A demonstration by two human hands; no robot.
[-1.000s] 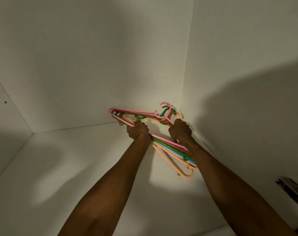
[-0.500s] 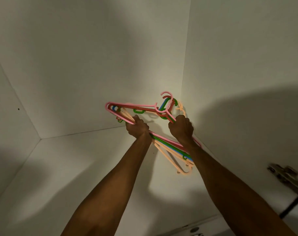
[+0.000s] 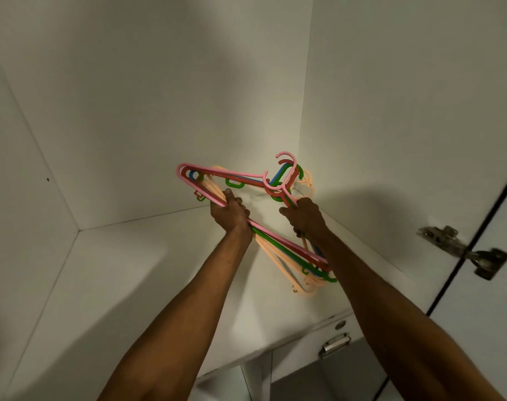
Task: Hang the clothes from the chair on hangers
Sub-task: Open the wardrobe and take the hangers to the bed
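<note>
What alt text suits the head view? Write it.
The left hand and right hand hold a bundle of pink, red, green, blue and peach plastic hangers above a white cupboard shelf; a metal hinge shows at right.

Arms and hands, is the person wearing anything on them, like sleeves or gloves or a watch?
No. The left arm and right arm are bare as far as the picture shows, with no sleeves. The left hand and right hand have no gloves, and neither wrist shows a watch or bracelet.
</note>
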